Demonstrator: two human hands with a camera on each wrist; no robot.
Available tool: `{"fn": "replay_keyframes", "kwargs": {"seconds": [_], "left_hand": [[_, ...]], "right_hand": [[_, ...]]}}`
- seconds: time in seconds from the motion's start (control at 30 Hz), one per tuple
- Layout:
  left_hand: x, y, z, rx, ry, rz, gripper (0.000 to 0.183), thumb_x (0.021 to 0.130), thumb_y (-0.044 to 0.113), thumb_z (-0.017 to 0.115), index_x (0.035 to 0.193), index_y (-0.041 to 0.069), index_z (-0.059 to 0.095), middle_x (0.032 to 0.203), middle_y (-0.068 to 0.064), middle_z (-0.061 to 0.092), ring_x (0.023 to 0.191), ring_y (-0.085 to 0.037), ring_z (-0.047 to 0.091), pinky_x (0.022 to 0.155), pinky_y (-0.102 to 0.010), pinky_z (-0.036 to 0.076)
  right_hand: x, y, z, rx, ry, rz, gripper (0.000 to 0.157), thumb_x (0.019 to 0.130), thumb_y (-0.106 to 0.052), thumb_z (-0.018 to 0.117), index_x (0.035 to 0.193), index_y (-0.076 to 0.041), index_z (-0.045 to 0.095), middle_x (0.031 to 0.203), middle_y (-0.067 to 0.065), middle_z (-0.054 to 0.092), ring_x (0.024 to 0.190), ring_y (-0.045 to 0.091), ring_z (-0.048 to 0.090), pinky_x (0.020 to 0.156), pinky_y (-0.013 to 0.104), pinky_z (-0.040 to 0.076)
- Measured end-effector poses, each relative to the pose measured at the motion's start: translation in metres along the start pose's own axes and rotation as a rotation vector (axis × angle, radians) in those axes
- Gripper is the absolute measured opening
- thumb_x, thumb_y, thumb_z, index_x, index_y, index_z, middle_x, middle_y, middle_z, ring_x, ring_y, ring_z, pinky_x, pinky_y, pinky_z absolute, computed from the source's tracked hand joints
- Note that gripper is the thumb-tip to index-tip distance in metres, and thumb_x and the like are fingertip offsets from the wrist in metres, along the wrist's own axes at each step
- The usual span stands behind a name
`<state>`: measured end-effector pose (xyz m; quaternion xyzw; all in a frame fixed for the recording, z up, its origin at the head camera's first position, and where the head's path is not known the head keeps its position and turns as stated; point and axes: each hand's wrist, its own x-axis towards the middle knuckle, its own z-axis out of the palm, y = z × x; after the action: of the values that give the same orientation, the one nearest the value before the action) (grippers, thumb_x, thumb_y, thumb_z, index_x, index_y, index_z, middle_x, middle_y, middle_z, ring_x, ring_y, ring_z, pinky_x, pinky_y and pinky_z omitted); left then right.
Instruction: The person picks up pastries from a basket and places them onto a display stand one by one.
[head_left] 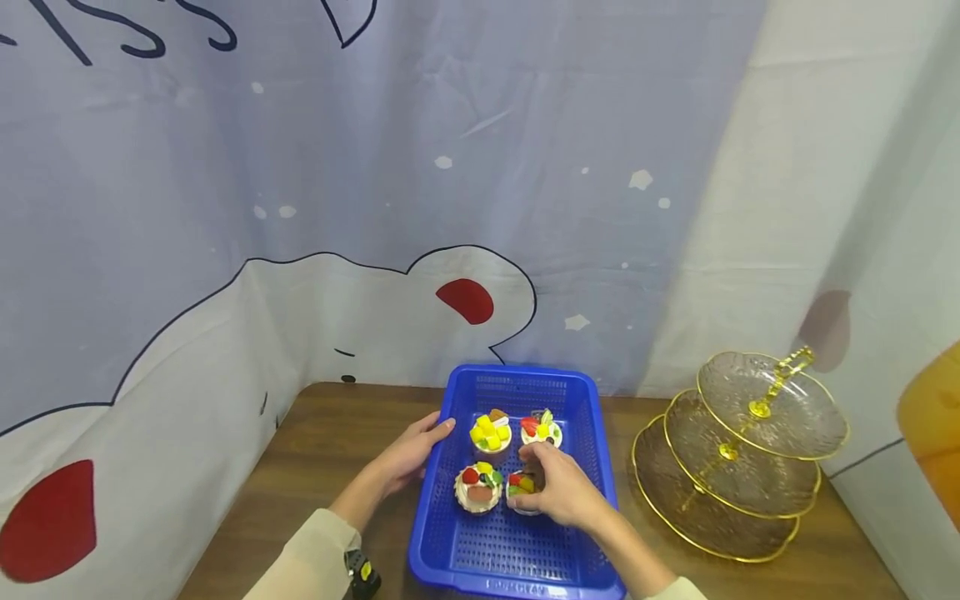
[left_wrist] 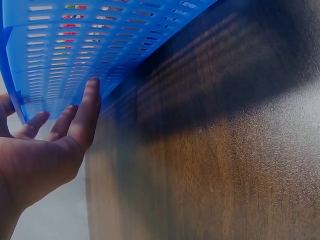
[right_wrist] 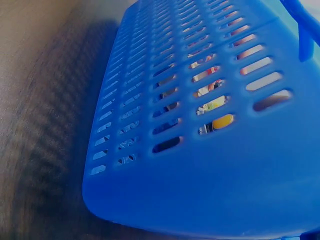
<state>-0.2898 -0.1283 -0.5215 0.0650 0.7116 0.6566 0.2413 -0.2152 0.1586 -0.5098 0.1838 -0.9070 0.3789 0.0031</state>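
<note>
A blue plastic basket (head_left: pixel 517 562) with slotted walls stands on the wooden table. My left hand (head_left: pixel 411 450) holds its left rim, the thumb over the edge; in the left wrist view the fingers (left_wrist: pixel 90 107) lie along the outer wall. My right hand (head_left: pixel 562 487) reaches into the basket, thumb and fingers around the front-right fruit-topped cupcake (head_left: pixel 519 483), partly covering it. Left of that sits a fruit tart (head_left: pixel 478 492) with a crimped edge. Behind are a cupcake with yellow cubes (head_left: pixel 490 435) and one with strawberry (head_left: pixel 531 426). The right wrist view shows the basket's slotted side (right_wrist: pixel 200 165), hiding the right hand.
A three-tier glass stand (head_left: pixel 750 467) with gold rims and a gold handle is right of the basket on the table (head_left: pixel 315 467). A printed curtain (head_left: pixel 375 325) hangs along the table's back edge. An orange object (head_left: pixel 933 417) is at the far right.
</note>
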Motion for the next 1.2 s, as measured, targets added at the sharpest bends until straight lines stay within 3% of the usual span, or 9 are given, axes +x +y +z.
{"fn": "replay_keyframes", "kwargs": {"seconds": [0.27, 0.67, 0.97, 1.2], "left_hand": [[-0.003, -0.0017, 0.0, 0.017, 0.0, 0.0, 0.073, 0.109, 0.052, 0.053, 0.166, 0.013, 0.032, 0.148, -0.026, 0.058, 0.12, -0.041, 0.069, 0.087, -0.055, 0.063], [-0.0034, -0.0004, -0.0003, 0.012, 0.001, -0.002, 0.074, 0.108, 0.054, 0.053, 0.166, 0.013, 0.032, 0.147, -0.026, 0.059, 0.121, -0.042, 0.069, 0.088, -0.055, 0.063], [-0.0034, 0.0022, 0.0018, 0.021, 0.011, -0.005, 0.073, 0.109, 0.053, 0.053, 0.166, 0.013, 0.032, 0.146, -0.026, 0.06, 0.119, -0.041, 0.07, 0.086, -0.054, 0.063], [-0.0042, 0.0026, 0.0026, -0.003, 0.011, -0.022, 0.074, 0.109, 0.052, 0.054, 0.166, 0.012, 0.031, 0.146, -0.027, 0.06, 0.119, -0.041, 0.07, 0.085, -0.052, 0.064]], "right_hand": [[-0.0038, -0.0008, 0.0024, -0.017, -0.11, 0.051, 0.084, 0.069, -0.025, 0.101, 0.134, 0.008, 0.058, 0.125, 0.019, 0.067, 0.114, 0.037, 0.065, 0.104, 0.061, 0.05], [-0.0045, -0.0012, 0.0013, -0.075, -0.149, 0.05, 0.074, 0.068, -0.013, 0.099, 0.129, 0.001, 0.059, 0.121, 0.013, 0.066, 0.113, 0.036, 0.063, 0.102, 0.061, 0.05], [-0.0057, 0.0006, 0.0009, -0.084, -0.13, 0.031, 0.073, 0.069, -0.013, 0.099, 0.13, 0.0, 0.06, 0.12, 0.009, 0.067, 0.111, 0.033, 0.064, 0.1, 0.059, 0.052], [-0.006, 0.0009, 0.0007, -0.031, -0.067, 0.016, 0.067, 0.07, -0.017, 0.1, 0.122, -0.006, 0.059, 0.109, 0.004, 0.069, 0.1, 0.024, 0.066, 0.088, 0.049, 0.056]]}}
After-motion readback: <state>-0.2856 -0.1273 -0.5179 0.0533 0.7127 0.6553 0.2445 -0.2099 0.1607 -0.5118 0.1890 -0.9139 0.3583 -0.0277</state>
